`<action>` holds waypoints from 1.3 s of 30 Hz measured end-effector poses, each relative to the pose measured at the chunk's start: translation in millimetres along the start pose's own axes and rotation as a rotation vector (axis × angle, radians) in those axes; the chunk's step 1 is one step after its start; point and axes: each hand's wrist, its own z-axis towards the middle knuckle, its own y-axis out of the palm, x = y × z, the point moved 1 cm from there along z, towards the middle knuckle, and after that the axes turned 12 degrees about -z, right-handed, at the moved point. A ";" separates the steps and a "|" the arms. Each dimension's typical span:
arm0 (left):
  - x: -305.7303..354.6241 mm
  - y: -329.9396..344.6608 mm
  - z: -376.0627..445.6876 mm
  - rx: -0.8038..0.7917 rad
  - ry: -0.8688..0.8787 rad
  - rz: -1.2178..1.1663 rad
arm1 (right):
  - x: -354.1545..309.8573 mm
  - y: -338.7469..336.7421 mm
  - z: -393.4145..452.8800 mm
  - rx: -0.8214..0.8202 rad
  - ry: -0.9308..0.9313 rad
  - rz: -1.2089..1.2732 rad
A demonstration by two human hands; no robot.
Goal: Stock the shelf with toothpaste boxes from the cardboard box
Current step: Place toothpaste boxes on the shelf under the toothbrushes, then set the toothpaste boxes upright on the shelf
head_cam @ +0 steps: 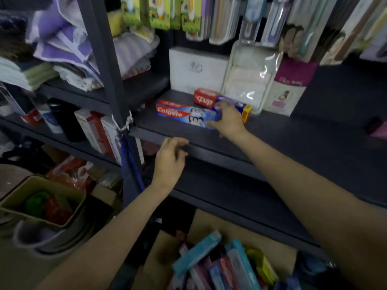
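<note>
You are facing a dark shelf [272,141] in a crowded shop aisle, with hanging toothbrush packs [226,17] above and folded towels [62,38] on the neighbouring rack to the left.

Your right hand [227,120] reaches onto the shelf and rests on the right end of a red and blue toothpaste box [184,115] lying flat along the shelf's front. The fingers curl over that end, thumb below, so the hand appears to be holding the box while squaring it to the edge. A second toothpaste box [206,99] lies just behind it, partly hidden by your fingers, and touches or nearly touches the first. Both lie lengthwise with the printed face outward, evidently so the brand reads from the aisle.

Your left hand [170,159] hangs at the shelf's front lip, fingers loosely bent and holding nothing; the fingertips are at the edge, probably to steady you. Whether they press on it cannot be told.

Behind the boxes stand a white carton [196,70] and a clear packet of cloths [249,76], which limit the depth available.

Below, the cardboard box [240,231] stands open at your feet, with many more toothpaste boxes jumbled inside. Stocking is at an early stage.
</note>
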 end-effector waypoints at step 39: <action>-99.9 83.2 -247.3 -0.927 -0.699 0.334 | 179.2 214.7 -341.3 -0.661 0.490 -0.316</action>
